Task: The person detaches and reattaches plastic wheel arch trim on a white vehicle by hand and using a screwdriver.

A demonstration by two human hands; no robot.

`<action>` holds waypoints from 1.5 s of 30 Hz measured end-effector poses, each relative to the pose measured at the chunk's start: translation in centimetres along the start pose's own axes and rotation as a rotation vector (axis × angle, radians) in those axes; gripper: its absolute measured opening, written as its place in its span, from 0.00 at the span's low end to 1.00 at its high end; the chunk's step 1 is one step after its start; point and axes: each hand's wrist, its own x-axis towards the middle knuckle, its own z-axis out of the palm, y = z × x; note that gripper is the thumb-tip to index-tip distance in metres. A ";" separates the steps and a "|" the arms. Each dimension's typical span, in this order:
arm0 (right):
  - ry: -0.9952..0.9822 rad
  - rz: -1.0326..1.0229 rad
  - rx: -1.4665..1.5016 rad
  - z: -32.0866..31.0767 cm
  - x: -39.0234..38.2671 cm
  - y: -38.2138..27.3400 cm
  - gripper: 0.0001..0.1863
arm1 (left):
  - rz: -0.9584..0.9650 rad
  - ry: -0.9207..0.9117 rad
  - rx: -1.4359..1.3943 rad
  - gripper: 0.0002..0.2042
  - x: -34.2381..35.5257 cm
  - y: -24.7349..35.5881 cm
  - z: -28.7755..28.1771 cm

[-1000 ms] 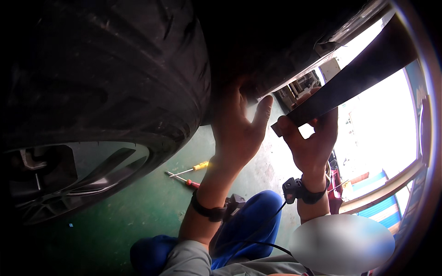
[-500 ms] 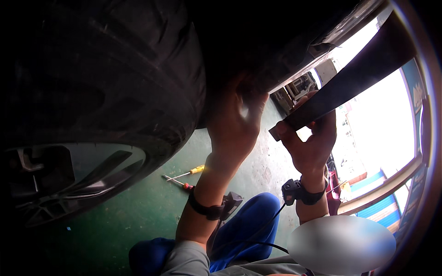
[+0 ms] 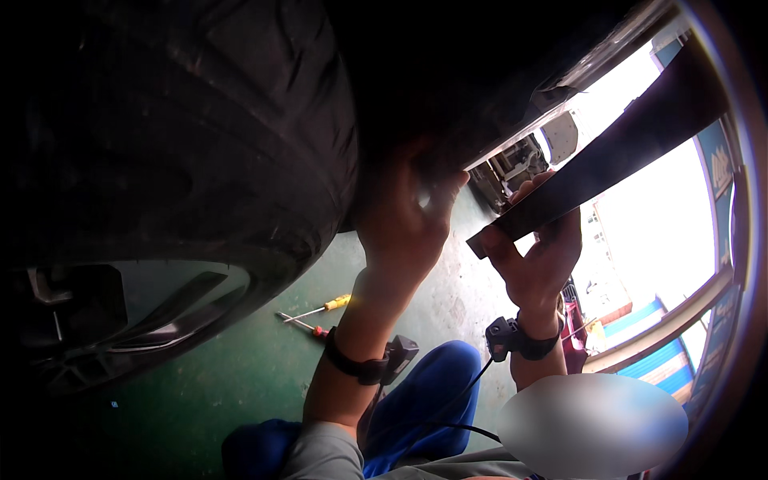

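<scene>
Beside the large black tyre (image 3: 184,136), my left hand (image 3: 404,224) reaches up into the shadowed underside of a vehicle (image 3: 520,104). Its thumb curls by a lip there; the fingertips and what they grip are lost in darkness. A little to the right, my right hand (image 3: 536,256) grips the lower end of a long, dark, flat strip (image 3: 608,160), thumb on the near side and fingers behind. The strip slants up toward the upper right. Black straps with small devices circle both my wrists.
Two screwdrivers, one yellow-handled (image 3: 337,302) and one red-handled (image 3: 318,331), lie crossed on the green floor (image 3: 200,408). The wheel rim (image 3: 176,328) fills the lower left. My blue-clad knee (image 3: 440,384) is below. Bright daylight, blue-white striped panels and vehicle parts show at right.
My right hand and the strip's near end have dropped slightly. My left hand has shifted a little leftward since one second ago, its thumb drawn closer to the hidden fingertips.
</scene>
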 end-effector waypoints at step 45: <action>-0.004 -0.226 0.014 2.0 1.1 1.4 0.46 | -0.452 0.221 -0.285 0.08 -2.0 -2.8 -1.4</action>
